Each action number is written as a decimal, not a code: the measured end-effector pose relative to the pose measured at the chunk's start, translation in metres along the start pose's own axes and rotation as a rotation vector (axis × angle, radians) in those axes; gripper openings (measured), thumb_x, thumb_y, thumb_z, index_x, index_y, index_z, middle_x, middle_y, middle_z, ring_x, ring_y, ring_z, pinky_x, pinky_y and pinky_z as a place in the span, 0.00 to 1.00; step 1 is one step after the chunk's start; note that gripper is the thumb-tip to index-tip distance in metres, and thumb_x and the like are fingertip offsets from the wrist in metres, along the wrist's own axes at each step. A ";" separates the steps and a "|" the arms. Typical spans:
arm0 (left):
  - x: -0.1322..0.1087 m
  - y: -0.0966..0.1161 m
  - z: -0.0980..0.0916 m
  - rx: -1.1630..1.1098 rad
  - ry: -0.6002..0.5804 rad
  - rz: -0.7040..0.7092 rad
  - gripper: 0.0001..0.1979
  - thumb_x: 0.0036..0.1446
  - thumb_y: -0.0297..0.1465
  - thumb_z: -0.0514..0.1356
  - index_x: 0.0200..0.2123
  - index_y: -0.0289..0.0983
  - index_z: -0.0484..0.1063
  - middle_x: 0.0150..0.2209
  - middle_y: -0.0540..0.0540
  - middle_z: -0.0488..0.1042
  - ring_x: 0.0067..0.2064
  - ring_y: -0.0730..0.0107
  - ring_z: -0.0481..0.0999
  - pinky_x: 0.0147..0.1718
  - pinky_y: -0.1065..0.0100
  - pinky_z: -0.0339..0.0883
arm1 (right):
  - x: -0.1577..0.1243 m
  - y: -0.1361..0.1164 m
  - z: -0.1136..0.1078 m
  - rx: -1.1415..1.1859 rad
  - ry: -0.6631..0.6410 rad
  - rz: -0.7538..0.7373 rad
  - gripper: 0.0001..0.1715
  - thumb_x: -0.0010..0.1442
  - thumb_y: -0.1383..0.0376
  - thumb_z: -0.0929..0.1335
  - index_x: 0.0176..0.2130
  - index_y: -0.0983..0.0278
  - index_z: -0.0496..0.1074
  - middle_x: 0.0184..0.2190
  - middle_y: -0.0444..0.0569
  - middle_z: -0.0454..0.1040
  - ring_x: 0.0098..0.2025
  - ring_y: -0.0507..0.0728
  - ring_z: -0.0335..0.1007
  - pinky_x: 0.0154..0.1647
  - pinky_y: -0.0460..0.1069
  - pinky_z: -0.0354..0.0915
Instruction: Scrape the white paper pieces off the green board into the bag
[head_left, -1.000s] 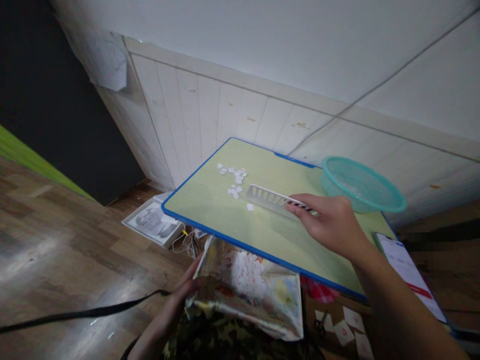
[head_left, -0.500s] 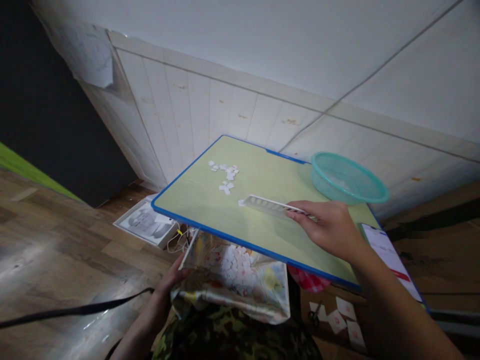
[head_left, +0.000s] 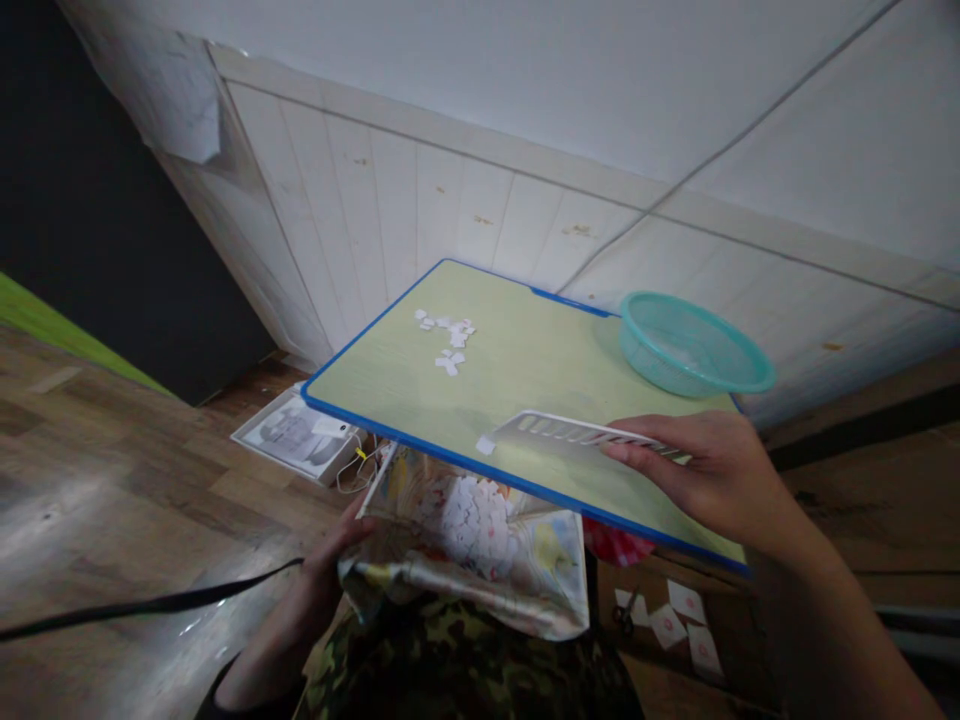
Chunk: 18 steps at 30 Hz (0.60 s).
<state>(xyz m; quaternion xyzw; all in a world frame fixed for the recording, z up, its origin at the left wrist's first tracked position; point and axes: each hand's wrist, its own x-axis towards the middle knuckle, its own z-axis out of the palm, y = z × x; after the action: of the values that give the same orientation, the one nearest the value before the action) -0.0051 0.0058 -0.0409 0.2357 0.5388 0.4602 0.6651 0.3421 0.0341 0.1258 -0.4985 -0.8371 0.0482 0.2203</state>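
My right hand (head_left: 712, 475) grips one end of a white slotted plastic strip (head_left: 559, 430) that lies flat near the front edge of a pale green table with a blue rim (head_left: 390, 430). A single small white paper piece (head_left: 485, 446) sits at the strip's left tip, close to the edge. Below the table edge, my left hand (head_left: 330, 560) holds open a shiny printed bag (head_left: 480, 560) with many white pieces inside. A small cluster of white paper pieces (head_left: 448, 338) lies farther back on the table.
A teal mesh basket (head_left: 694, 345) stands at the table's back right. A white box (head_left: 296, 438) with cables lies on the wooden floor by the panelled wall. Several printed cards (head_left: 679, 622) lie on the floor under the table. A black strap (head_left: 135, 608) crosses the floor.
My right hand has dragged the strip toward the table's front edge, pushing one paper piece along. The bag stays held beneath the edge. The camera has shifted slightly.
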 end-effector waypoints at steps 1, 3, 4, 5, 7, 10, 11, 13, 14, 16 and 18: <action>-0.001 0.000 0.000 0.005 -0.002 0.000 0.09 0.48 0.39 0.65 0.23 0.41 0.79 0.21 0.49 0.79 0.30 0.54 0.78 0.37 0.58 0.70 | 0.000 -0.001 0.001 0.005 -0.010 -0.002 0.10 0.64 0.62 0.67 0.40 0.58 0.80 0.34 0.44 0.83 0.33 0.54 0.80 0.32 0.46 0.68; -0.001 0.000 0.001 0.017 -0.012 -0.005 0.09 0.48 0.39 0.64 0.25 0.42 0.79 0.23 0.48 0.80 0.33 0.51 0.79 0.39 0.56 0.70 | -0.002 -0.003 0.000 0.025 -0.056 -0.010 0.11 0.64 0.62 0.66 0.40 0.58 0.80 0.33 0.44 0.83 0.32 0.53 0.79 0.30 0.45 0.67; 0.000 0.000 0.000 0.018 -0.018 -0.003 0.09 0.48 0.40 0.63 0.26 0.42 0.80 0.24 0.48 0.80 0.34 0.50 0.79 0.39 0.56 0.70 | -0.003 -0.004 0.000 0.034 -0.076 -0.014 0.11 0.65 0.62 0.66 0.39 0.57 0.80 0.32 0.43 0.82 0.31 0.53 0.79 0.29 0.45 0.67; 0.000 0.000 0.000 0.013 -0.025 0.001 0.08 0.48 0.39 0.63 0.27 0.43 0.80 0.24 0.49 0.80 0.34 0.50 0.79 0.40 0.55 0.70 | -0.005 -0.006 -0.001 0.041 -0.086 -0.017 0.11 0.65 0.62 0.66 0.39 0.57 0.80 0.32 0.43 0.82 0.30 0.53 0.79 0.29 0.45 0.66; 0.001 -0.002 -0.001 -0.012 -0.038 0.009 0.07 0.48 0.39 0.64 0.27 0.44 0.80 0.23 0.50 0.80 0.33 0.52 0.79 0.40 0.56 0.71 | -0.009 -0.007 -0.004 0.047 -0.094 -0.026 0.11 0.65 0.62 0.66 0.40 0.56 0.80 0.31 0.43 0.82 0.29 0.53 0.79 0.29 0.45 0.66; 0.000 -0.002 -0.001 -0.050 -0.036 0.005 0.06 0.48 0.38 0.65 0.26 0.43 0.80 0.23 0.51 0.81 0.30 0.56 0.79 0.38 0.59 0.72 | -0.014 -0.007 -0.005 0.042 -0.090 -0.045 0.10 0.65 0.62 0.66 0.39 0.56 0.80 0.31 0.42 0.82 0.29 0.53 0.79 0.28 0.46 0.66; -0.001 -0.001 0.000 -0.044 -0.038 -0.005 0.07 0.49 0.38 0.65 0.26 0.43 0.81 0.24 0.50 0.82 0.29 0.57 0.80 0.38 0.59 0.72 | -0.015 -0.007 -0.005 0.036 -0.076 -0.043 0.10 0.65 0.62 0.67 0.40 0.55 0.80 0.31 0.42 0.82 0.29 0.53 0.79 0.28 0.46 0.66; -0.002 -0.001 0.000 -0.022 -0.052 -0.034 0.09 0.51 0.39 0.64 0.29 0.41 0.82 0.25 0.49 0.83 0.30 0.55 0.80 0.38 0.58 0.72 | -0.014 -0.007 -0.003 0.015 -0.022 -0.028 0.10 0.64 0.62 0.67 0.40 0.55 0.80 0.33 0.42 0.83 0.31 0.54 0.80 0.30 0.46 0.67; -0.002 -0.001 0.000 -0.015 -0.061 -0.043 0.10 0.52 0.39 0.63 0.29 0.41 0.82 0.25 0.48 0.83 0.29 0.55 0.81 0.38 0.58 0.72 | -0.012 -0.007 -0.002 0.004 -0.001 -0.021 0.09 0.64 0.63 0.67 0.41 0.56 0.79 0.34 0.42 0.83 0.32 0.54 0.80 0.31 0.46 0.68; -0.001 -0.002 -0.001 -0.021 -0.076 -0.040 0.11 0.53 0.39 0.62 0.29 0.41 0.82 0.26 0.47 0.84 0.29 0.54 0.81 0.38 0.57 0.72 | -0.009 -0.008 0.000 -0.005 0.003 -0.025 0.09 0.64 0.64 0.67 0.41 0.57 0.79 0.36 0.42 0.83 0.33 0.54 0.80 0.33 0.46 0.68; 0.000 -0.004 -0.003 -0.034 -0.074 -0.025 0.10 0.54 0.39 0.62 0.27 0.42 0.82 0.24 0.48 0.83 0.27 0.56 0.80 0.36 0.58 0.73 | -0.007 -0.010 0.000 0.009 -0.036 -0.044 0.10 0.64 0.65 0.67 0.41 0.57 0.79 0.35 0.42 0.83 0.33 0.53 0.80 0.32 0.45 0.68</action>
<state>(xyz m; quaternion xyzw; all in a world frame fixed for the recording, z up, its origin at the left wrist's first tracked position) -0.0064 0.0039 -0.0450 0.2343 0.5088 0.4519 0.6943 0.3370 0.0229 0.1265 -0.4778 -0.8515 0.0560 0.2087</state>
